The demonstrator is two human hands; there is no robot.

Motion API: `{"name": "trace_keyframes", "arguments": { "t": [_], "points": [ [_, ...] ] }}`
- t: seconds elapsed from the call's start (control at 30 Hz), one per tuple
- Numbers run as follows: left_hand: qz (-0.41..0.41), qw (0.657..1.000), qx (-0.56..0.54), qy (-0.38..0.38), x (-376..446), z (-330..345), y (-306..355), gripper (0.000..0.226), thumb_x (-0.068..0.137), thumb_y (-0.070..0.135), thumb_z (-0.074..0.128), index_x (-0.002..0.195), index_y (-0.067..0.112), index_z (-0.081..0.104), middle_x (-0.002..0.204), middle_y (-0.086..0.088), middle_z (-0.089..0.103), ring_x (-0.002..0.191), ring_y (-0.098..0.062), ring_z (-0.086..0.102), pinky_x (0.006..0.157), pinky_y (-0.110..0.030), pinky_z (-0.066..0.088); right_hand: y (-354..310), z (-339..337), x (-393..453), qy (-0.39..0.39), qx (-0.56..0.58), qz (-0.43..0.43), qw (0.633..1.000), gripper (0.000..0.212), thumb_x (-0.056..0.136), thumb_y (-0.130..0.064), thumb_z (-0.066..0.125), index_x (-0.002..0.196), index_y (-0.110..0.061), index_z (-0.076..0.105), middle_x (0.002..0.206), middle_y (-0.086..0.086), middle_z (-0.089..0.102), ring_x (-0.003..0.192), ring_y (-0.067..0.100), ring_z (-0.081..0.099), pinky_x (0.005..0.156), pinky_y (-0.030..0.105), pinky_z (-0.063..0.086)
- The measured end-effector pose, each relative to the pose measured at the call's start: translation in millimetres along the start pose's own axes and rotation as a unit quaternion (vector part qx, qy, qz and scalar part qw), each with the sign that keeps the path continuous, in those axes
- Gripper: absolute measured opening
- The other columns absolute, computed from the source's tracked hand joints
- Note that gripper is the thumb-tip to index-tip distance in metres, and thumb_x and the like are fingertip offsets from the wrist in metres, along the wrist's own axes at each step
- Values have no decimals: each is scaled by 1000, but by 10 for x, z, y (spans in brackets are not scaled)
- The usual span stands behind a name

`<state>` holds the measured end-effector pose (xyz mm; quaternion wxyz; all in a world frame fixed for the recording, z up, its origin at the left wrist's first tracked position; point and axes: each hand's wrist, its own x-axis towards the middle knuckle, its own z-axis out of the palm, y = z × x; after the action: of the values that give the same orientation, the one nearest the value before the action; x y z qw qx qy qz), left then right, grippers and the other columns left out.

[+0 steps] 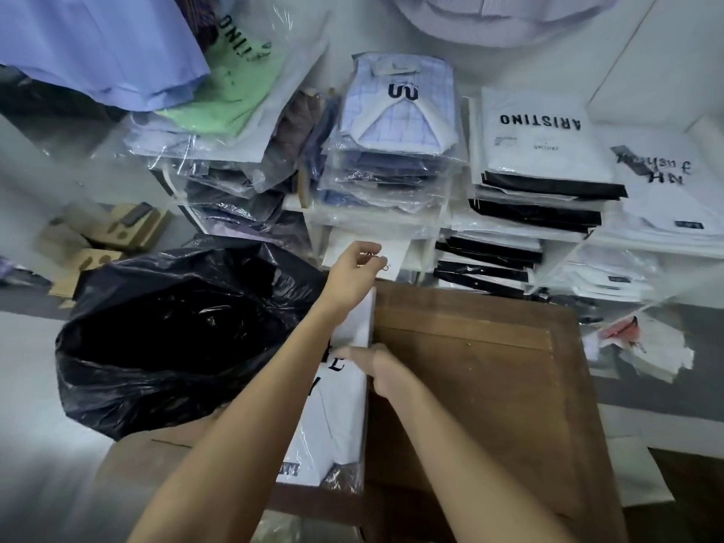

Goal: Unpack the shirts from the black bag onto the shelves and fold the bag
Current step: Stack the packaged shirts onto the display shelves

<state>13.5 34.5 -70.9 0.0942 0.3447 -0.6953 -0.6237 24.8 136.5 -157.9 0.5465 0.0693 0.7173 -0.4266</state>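
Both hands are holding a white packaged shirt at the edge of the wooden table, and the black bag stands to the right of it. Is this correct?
Not quite: in the head view the black bag stands to the left of the white packaged shirt, not to the right. The rest holds: the left hand and the right hand both grip the shirt at the edge of the wooden table.

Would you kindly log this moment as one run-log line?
left hand: reaching toward shelves | right hand: gripping packaged white shirt | black bag: open, unfolded, beside wooden table
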Motion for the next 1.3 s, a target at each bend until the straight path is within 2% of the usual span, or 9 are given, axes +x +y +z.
{"name": "trace_keyframes", "arguments": {
  "t": [0.2,0.3,0.53,0.73,0.83,0.93,1.0,1.13,1.3],
  "points": [
    [-14,998,45,-31,-148,0,-46,28,89,32,64,117,31,61,111,2,69,101,-16,67,91,-33,53,142,-53,-2,35,27,-83,996,39,77,-15,87,112,-8,69,106,8,75,94,26,72,88,39,59],
    [-50,991,115,-54,-159,80,-216,38,93,31,61,130,25,55,122,-2,63,101,-15,60,84,-28,43,232,-540,-48,70,56,-110,990,30,78,-9,85,104,-13,70,104,10,76,83,21,72,72,30,59],
    [-150,949,273,-42,-198,588,-630,62,85,44,57,141,20,42,144,-16,41,131,-38,38,104,-45,37,412,-1947,-230,229,88,-105,964,49,77,-17,88,117,-8,63,111,7,70,94,23,66,81,32,53],
    [-203,960,185,-55,-318,1150,-802,91,73,56,74,137,0,41,131,-9,59,119,-29,60,97,-35,49,491,-2370,-356,220,102,-126,962,71,89,-26,78,147,-8,42,126,0,51,129,29,53,88,25,37],
    [-220,970,78,-69,-232,1289,-952,94,46,67,86,116,7,66,110,-3,74,99,-20,71,92,-34,56,494,-2401,-278,206,84,-143,964,64,90,-30,74,144,-20,42,127,-2,57,116,22,57,91,26,41],
    [-211,976,2,-59,-235,1276,-813,71,52,44,94,109,13,65,103,-4,75,93,-21,73,90,-43,59,441,-2500,-336,205,84,-192,956,53,82,-36,76,128,-27,50,120,-7,68,109,15,65,97,39,53],
    [-183,979,-38,-83,-253,1282,-572,67,64,32,93,116,16,55,109,-5,73,94,-21,74,85,-42,61,371,-2576,-464,206,85,-231,947,53,86,-31,74,132,-29,47,118,-11,67,108,10,65,93,34,53],
    [-82,972,-78,-204,-141,1378,7,63,78,19,85,130,22,50,116,0,73,104,-18,72,90,-38,58,128,-2839,-813,253,56,-320,911,61,95,-25,67,147,-24,34,122,-31,48,116,0,49,103,28,36],
    [45,980,-28,-193,73,1811,922,63,82,25,82,133,22,44,120,5,67,103,-11,69,83,-29,58,-415,-3531,-1156,339,52,-385,857,69,87,-39,74,145,-20,41,138,-6,59,127,13,57,110,41,45]
  ]
}}
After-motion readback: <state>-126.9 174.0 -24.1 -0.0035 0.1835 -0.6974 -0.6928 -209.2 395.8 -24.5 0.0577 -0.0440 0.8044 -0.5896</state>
